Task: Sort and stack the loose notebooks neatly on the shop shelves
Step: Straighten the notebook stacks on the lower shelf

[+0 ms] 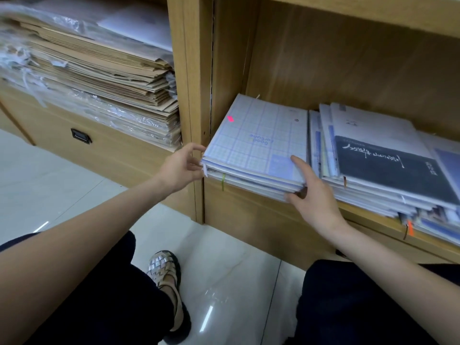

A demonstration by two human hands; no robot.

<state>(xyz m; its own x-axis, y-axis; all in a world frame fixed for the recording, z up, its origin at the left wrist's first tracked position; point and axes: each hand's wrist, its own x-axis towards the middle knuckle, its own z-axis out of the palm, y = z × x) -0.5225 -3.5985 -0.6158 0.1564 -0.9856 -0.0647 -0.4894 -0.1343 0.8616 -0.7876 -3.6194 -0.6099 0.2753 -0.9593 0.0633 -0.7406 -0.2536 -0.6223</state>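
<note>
The right hand (313, 195) pinches the near right corner of the short stack of pale blue grid-covered notebooks (258, 145), thumb on top, fingers beneath; the left hand (180, 168) steadies its near left corner with loosely curled fingers. The stack lies at the left end of the light wooden shelf (249, 210), overhanging slightly. Best push both corners evenly inward, squaring edges beside the slumped pile topped by a dark-covered notebook (388, 168).

Two notebook stacks on shelf (273, 207)
Grid-cover stack (256, 145) left, skewed, overhanging; dark-cover stack (388, 170) right, uneven.
</note>
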